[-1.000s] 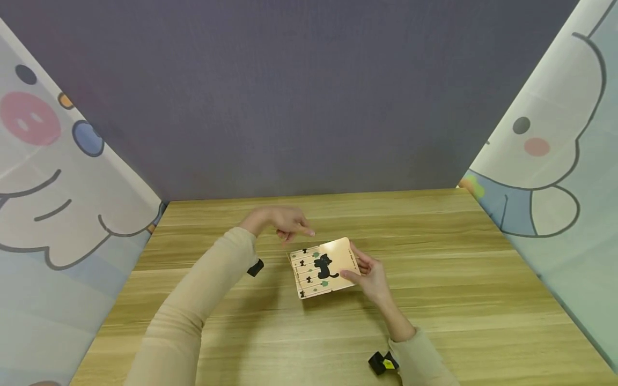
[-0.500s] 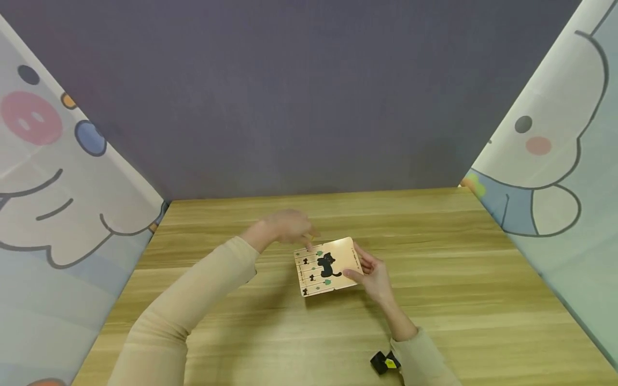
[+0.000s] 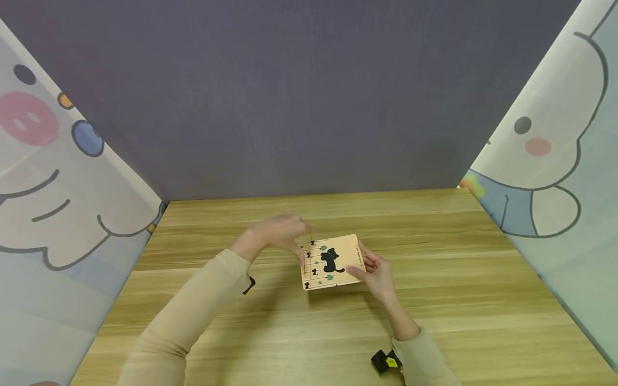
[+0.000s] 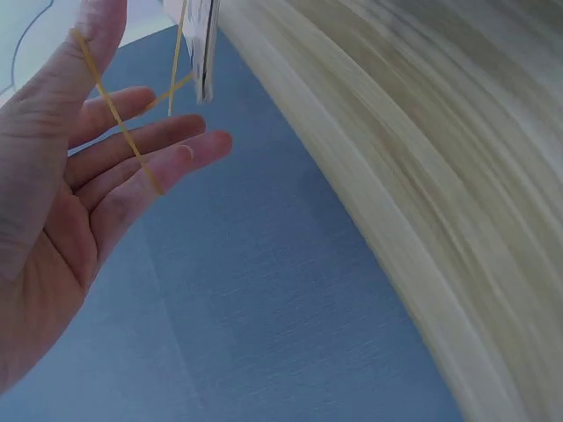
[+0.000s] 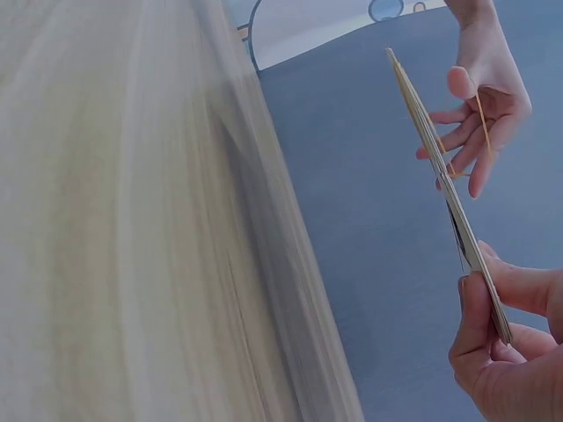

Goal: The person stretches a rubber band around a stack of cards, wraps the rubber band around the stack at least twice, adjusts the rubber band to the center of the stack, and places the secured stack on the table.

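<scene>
My right hand (image 3: 380, 277) pinches the right end of a thin stack of cards (image 3: 332, 261), pale with a black cat print, thumb on top and fingers beneath. It is held tilted above the table. Seen edge-on in the right wrist view, the stack (image 5: 431, 141) shows several thin layers. At its left end is my left hand (image 3: 282, 231), thumb and fingers spread apart. A thin yellow rubber band (image 4: 117, 121) is stretched between the left thumb and fingers, and part of it runs to the stack's edge. Whether the band circles the stack cannot be told.
A wood-grain table (image 3: 309, 338) lies beneath both hands. Behind it stands a dark grey panel (image 3: 309, 107), with cartoon-print cloths (image 3: 555, 187) on either side. A black wrist device (image 3: 380, 362) sits at the right sleeve.
My left hand has come down from above the stack to its left end, thumb and fingers spreading with the rubber band. The stack has shifted slightly right, still in my right hand.
</scene>
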